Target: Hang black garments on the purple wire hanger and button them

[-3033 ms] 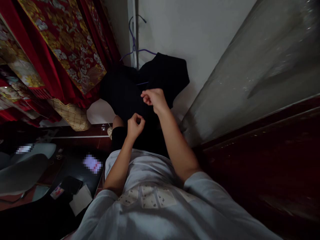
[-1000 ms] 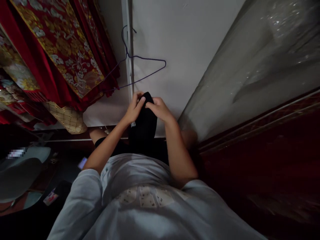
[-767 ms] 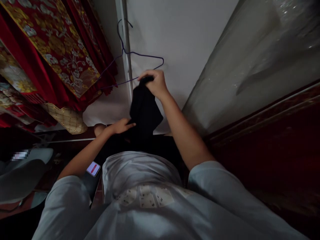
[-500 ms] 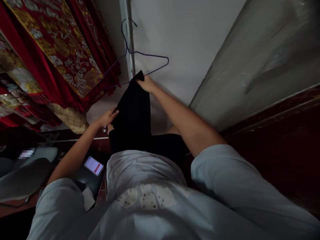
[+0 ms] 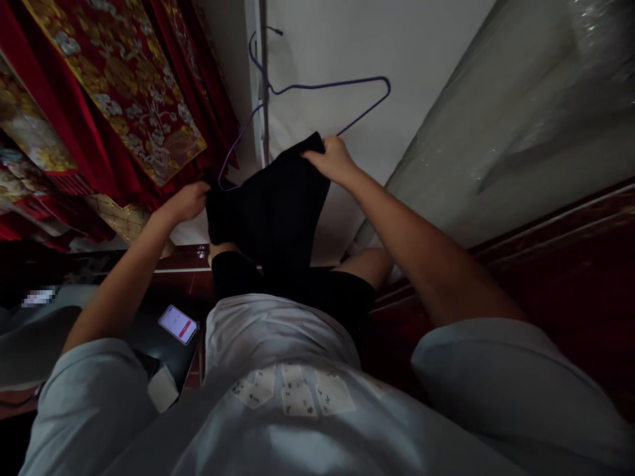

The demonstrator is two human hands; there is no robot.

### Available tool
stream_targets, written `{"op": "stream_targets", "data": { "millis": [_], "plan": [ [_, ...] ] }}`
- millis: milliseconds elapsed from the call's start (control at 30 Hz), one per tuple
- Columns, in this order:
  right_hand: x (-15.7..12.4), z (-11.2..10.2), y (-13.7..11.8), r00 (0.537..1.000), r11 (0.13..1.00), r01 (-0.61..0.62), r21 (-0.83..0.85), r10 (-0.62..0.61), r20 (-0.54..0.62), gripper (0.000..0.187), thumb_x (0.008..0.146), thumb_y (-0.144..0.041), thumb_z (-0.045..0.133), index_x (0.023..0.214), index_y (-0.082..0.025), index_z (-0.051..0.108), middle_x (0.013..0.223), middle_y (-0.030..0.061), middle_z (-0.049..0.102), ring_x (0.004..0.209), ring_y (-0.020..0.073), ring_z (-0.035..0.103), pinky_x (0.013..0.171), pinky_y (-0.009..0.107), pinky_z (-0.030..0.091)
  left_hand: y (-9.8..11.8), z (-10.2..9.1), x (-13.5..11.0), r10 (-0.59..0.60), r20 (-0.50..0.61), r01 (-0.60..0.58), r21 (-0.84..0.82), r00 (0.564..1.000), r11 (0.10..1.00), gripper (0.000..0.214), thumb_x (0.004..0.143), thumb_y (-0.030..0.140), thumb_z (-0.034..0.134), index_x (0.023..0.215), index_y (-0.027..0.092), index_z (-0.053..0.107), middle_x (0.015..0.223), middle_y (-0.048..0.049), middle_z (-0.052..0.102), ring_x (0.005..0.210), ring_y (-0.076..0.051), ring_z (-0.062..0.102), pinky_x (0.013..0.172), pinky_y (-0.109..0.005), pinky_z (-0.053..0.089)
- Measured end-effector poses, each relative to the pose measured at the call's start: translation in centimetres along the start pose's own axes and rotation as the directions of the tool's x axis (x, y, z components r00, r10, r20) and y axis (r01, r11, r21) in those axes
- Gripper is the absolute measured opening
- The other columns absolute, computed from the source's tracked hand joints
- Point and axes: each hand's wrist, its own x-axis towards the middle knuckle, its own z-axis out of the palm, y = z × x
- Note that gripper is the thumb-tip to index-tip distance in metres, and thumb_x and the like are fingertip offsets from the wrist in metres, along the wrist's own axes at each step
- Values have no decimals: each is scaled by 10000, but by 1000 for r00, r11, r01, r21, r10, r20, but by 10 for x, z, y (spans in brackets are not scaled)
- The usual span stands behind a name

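Note:
A black garment (image 5: 270, 205) is stretched between my two hands above my lap; whether it is trousers or another piece does not show. My left hand (image 5: 191, 201) is closed on its left upper corner. At the right upper corner, my right hand (image 5: 335, 158) pinches the cloth between thumb and fingers. A purple wire hanger (image 5: 332, 84) stands up beyond the garment, its hook at the top. The hanger's bottom bar is mostly hidden by the cloth, so I cannot tell whether it lies inside or behind.
Red embroidered cloths (image 5: 133, 99) hang at the left. A lit phone (image 5: 177, 324) lies on a dark seat beside me, near a small white item (image 5: 163, 389). A white wall (image 5: 357, 39) faces me, and a plastic-covered panel (image 5: 536, 119) leans at the right.
My hands have moved apart, spreading the garment's top edge wider. The left hand went up and left, the right hand went right. More of the hanger's right side shows.

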Motion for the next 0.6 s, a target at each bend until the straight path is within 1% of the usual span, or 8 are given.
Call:
{"op": "stream_targets", "data": {
  "millis": [67,133,267,333,400,467,533,600],
  "plan": [
    [-1,3,0,1000,999,-13,42,13,-10,282,830,-285,682,618,-225,507,678,45,570,816,269,655,819,437,585,10,-17,16,75,-239,-78,-4,968,997,135,929,186,487,863,175,605,953,-86,661,1047,-263,639,1051,-413,476],
    [-4,16,-2,999,995,-36,98,38,-19,276,834,-298,688,626,-231,519,678,39,586,818,267,663,836,451,594,26,-26,33,104,-388,-128,-39,916,991,183,967,253,462,847,193,586,928,-89,652,1008,-255,629,1011,-401,480],
    [-16,53,-17,999,968,-30,251,39,-31,234,881,-342,660,697,-226,574,709,37,625,889,276,681,915,478,594,53,-29,64,52,-454,-134,-150,890,980,239,986,398,477,1015,215,629,987,-71,681,1026,-233,592,1012,-401,436],
    [-27,60,-28,1000,966,23,259,-17,-26,184,915,-338,623,778,-215,624,771,42,669,939,274,686,949,461,584,57,-29,71,-5,-507,-101,-181,862,978,333,957,485,519,1174,247,602,1058,-43,690,1051,-218,565,1036,-406,402],
    [-37,53,-37,992,979,129,158,-126,-25,106,924,-285,610,928,-213,687,892,39,724,1001,266,691,986,425,562,55,-31,72,-47,-511,-64,-198,858,978,454,937,583,510,1273,280,556,1121,-23,692,1122,-212,522,1070,-408,355],
    [-43,36,-39,968,969,248,17,-247,-47,275,889,-181,623,1149,-229,698,1076,26,758,1038,250,697,1013,387,536,51,-37,68,-56,-444,-32,-188,894,982,511,934,672,457,1251,287,568,1130,-26,692,1225,-213,454,1109,-407,294],
    [-40,14,-34,933,946,322,-40,-324,-158,527,855,-95,635,1370,-206,608,1338,57,701,1175,244,666,1055,356,507,47,-44,65,-55,-373,-11,-174,926,985,530,934,725,414,1160,284,601,1086,-37,692,1292,-207,385,1128,-397,249],
    [-27,-7,-21,900,957,291,-12,-278,-337,647,854,-60,658,1477,-143,506,1534,127,561,1345,232,572,1076,328,489,46,-52,64,-52,-340,-6,-167,939,986,534,941,745,404,1097,277,608,1042,-42,679,1304,-197,352,1128,-382,232]
  ]
}}
